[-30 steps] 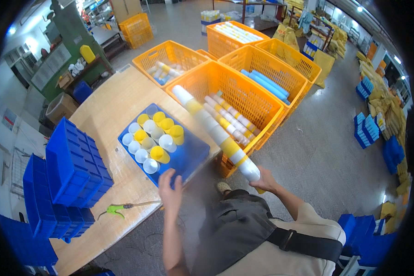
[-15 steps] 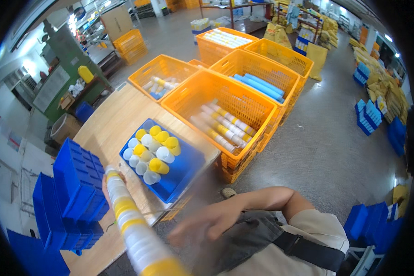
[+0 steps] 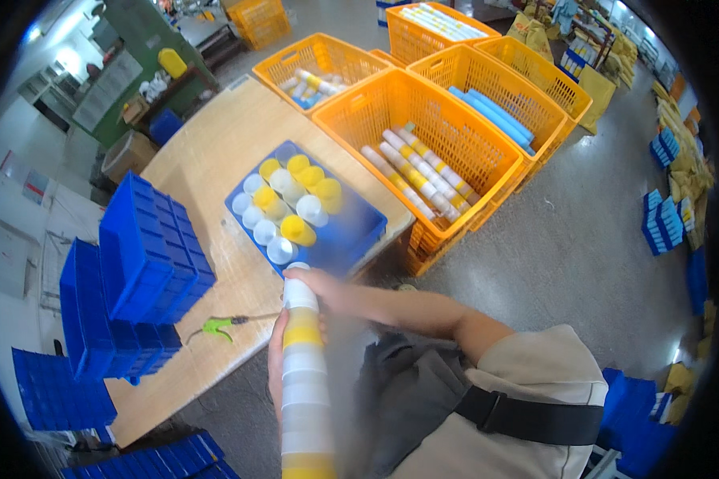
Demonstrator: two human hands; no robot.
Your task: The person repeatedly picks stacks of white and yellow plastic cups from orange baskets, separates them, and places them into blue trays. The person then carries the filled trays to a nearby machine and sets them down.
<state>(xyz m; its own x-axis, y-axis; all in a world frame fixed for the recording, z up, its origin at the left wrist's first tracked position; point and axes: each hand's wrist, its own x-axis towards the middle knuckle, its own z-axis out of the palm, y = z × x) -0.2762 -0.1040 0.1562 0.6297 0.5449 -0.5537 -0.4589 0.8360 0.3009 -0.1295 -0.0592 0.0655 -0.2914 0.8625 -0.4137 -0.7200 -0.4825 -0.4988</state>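
A long stack of nested white and yellow plastic cups (image 3: 305,391) runs up from the lower edge of the view. Wrapped round it from the left is my left hand (image 3: 277,355), its thumb side and some fingertips showing. At the stack's far end, my right hand (image 3: 319,286) closes on the end cup; its fingers are partly hidden and a little blurred. Just beyond that end, a blue tray (image 3: 355,238) lies on the wooden table, with rows of white and yellow cups (image 3: 297,230) standing in its left and far part.
Blue bins (image 3: 156,247) are piled at the table's left. A green air blow gun (image 3: 217,326) with a hose lies near the front edge. Orange crates (image 3: 423,120) holding cup stacks (image 3: 423,172) and blue rolls (image 3: 495,116) stand beyond the table's right side.
The cup stack has swung right and more upright, its far end now by the tray. My right hand has moved from beside the stack onto its end. The view has shifted too.
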